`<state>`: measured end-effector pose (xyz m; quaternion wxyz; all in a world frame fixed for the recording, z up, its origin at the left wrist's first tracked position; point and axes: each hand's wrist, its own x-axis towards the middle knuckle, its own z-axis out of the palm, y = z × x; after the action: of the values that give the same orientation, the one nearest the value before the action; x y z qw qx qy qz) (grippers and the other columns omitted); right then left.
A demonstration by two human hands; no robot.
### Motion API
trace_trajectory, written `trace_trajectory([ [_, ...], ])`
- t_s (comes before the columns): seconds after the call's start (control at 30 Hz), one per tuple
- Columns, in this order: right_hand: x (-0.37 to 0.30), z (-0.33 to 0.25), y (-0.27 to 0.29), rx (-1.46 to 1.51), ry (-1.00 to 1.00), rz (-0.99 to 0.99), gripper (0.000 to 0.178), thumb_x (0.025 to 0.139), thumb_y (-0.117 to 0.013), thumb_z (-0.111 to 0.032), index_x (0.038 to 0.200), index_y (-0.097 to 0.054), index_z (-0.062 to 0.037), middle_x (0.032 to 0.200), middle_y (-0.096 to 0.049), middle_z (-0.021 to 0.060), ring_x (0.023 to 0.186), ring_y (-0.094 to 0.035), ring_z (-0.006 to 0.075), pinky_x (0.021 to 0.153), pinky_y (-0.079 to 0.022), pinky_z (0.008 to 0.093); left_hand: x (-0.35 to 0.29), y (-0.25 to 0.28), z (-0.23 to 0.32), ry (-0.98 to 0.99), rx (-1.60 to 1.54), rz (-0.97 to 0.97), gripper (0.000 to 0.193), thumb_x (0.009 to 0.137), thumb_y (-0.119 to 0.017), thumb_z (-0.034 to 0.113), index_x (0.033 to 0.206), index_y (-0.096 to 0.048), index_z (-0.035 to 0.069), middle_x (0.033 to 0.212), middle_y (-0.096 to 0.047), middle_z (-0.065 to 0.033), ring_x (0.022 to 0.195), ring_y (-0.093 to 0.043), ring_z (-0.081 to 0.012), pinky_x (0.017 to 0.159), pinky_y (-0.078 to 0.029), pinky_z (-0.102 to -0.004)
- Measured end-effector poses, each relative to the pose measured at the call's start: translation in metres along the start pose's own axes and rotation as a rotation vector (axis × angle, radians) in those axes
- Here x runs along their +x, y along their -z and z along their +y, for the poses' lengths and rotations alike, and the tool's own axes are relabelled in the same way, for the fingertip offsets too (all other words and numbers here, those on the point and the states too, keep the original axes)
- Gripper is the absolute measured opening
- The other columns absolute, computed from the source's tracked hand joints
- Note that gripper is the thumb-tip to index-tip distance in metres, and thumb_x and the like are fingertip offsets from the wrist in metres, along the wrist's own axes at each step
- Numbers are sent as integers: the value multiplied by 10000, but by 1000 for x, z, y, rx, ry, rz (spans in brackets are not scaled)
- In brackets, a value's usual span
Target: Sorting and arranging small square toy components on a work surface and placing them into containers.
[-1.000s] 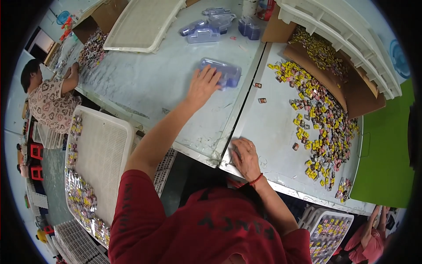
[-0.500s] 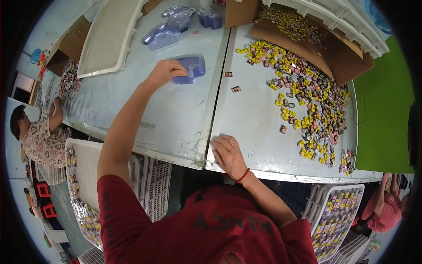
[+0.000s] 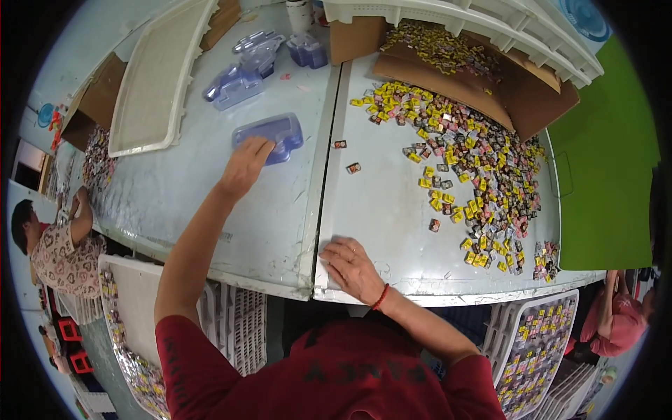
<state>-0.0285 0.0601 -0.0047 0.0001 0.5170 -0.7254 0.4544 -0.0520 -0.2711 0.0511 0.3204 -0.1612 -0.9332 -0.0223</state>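
Evidently, the step in hand was the handling of one clear bluish plastic shell (image 3: pixel 283 127), or a nested stack; it lay on the left tabletop (image 3: pixel 189 210), just beyond the left hand (image 3: pixel 246 166) and partly beneath its fingers; that hand was narrow, its fingers drawn together at the shell's near side, though whether they gripped or merely touched could not be told; the right hand (image 3: pixel 353 269), nearer the body, rested palm down at the front of the right tabletop (image 3: pixel 392 210), fingers loosely bent; whether it covered anything could not be told; one red bracelet (image 3: pixel 381 297) circled its wrist. By judgement, the next move called for a secure hold on the shell's rim. Counts were as follows: one shell, or stack, at the left hand; beyond that hand, a group of clear shells (image 3: pixel 234 87), overlapping, in at least three clusters; ahead of the right hand, two loose dark packets (image 3: pixel 353 168); to its right, one stray packet (image 3: pixel 435 225); farther right, one heap of mixed packets (image 3: pixel 490 189), too many to count; behind the heap, one cardboard carton (image 3: pixel 542 112); left of the left hand, one white tray (image 3: pixel 154 84).
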Motion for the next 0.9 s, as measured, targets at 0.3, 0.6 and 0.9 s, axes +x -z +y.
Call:
trace_trajectory([
  [0.3, 198, 157, 85, -636, -34, 115, 447, 834, -651, -222, 1201, -517, -5, 1242, -525, 198, 1159, -479, 369, 983, -388, 453, 24, 11, 3, 597, -337, -91, 160, 814, -704, 118, 742, -607, 11, 691, -596, -74, 583, -537, -211, 553, -433, -320],
  [0.6, 235, 235, 105, -989, -443, -110, 589, 924, -395, -550, 1317, -494, -123, 1373, -452, 119, 1328, -351, 330, 1081, -247, 577, 26, 8, 10, 424, -278, -29, 70, 834, -665, 64, 847, -618, 14, 745, -601, -84, 662, -585, -254, 568, -468, -342],
  [0.9, 153, 211, 141, -858, -296, -194, 448, 899, -483, -450, 1238, -554, -165, 1285, -531, 80, 1223, -446, 287, 997, -352, 549, 11, 3, 14, 225, -102, 30, 119, 811, -609, -41, 921, -619, 1, 839, -611, -130, 754, -602, -320, 641, -503, -389],
])
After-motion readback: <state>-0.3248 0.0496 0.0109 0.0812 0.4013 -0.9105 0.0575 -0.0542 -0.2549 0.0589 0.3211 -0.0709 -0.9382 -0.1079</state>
